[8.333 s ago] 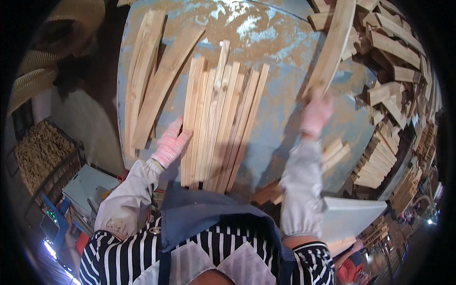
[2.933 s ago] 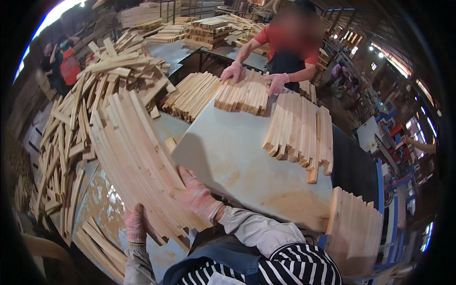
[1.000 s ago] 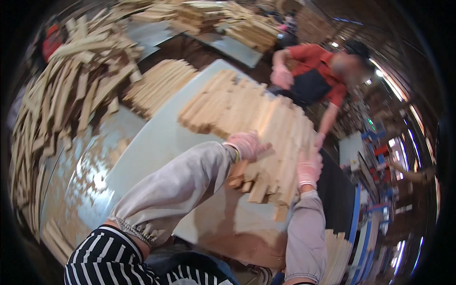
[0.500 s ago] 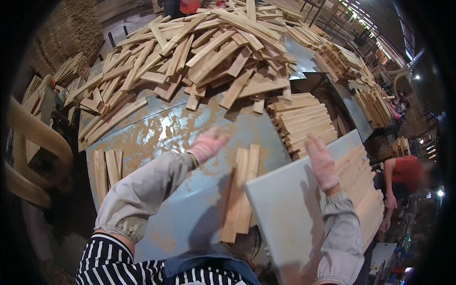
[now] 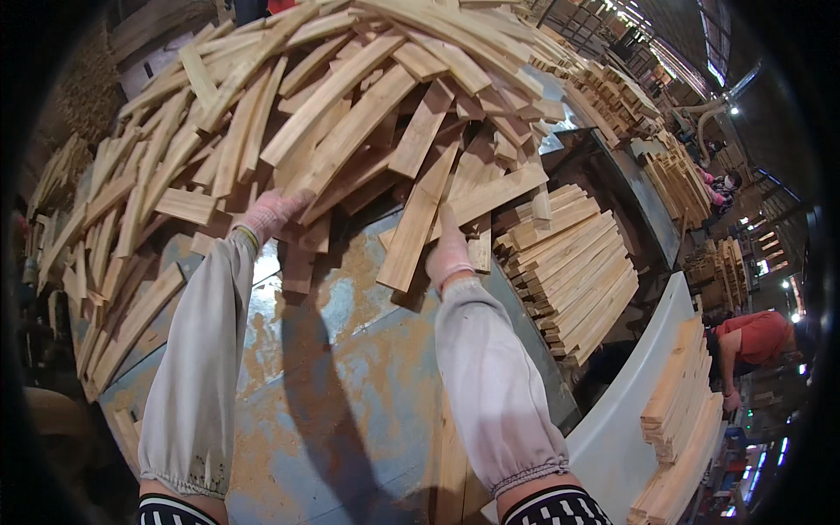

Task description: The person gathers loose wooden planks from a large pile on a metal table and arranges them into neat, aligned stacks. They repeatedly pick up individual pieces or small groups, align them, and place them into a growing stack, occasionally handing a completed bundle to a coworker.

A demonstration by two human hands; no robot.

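My gloved left hand (image 5: pixel 271 213) is at the near edge of a heaped pile of wooden boards, its fingers closed at the lower end of a long pale board (image 5: pixel 359 131). To its right, my gloved right hand (image 5: pixel 448 252) touches the boards with a finger stretched forward. It lies between a slanting board (image 5: pixel 418 223) on its left and a crosswise board (image 5: pixel 499 197) ahead. The undersides of both hands are hidden. Both gloves are pinkish, below pale sleeve covers. The metal table (image 5: pixel 376 385) beneath is dusted with sawdust.
A row of stacked strips (image 5: pixel 577 271) lies right of the table. Beyond it, a pale panel (image 5: pixel 626 376) stands beside more stacked boards (image 5: pixel 678 411). A person in a red shirt (image 5: pixel 754 339) bends at the far right. Loose boards (image 5: pixel 451 455) lie near my right forearm.
Both hands have reached forward to the pile. My right hand has left the pale panel and swung left across the table. The view has shifted closer to the heap.
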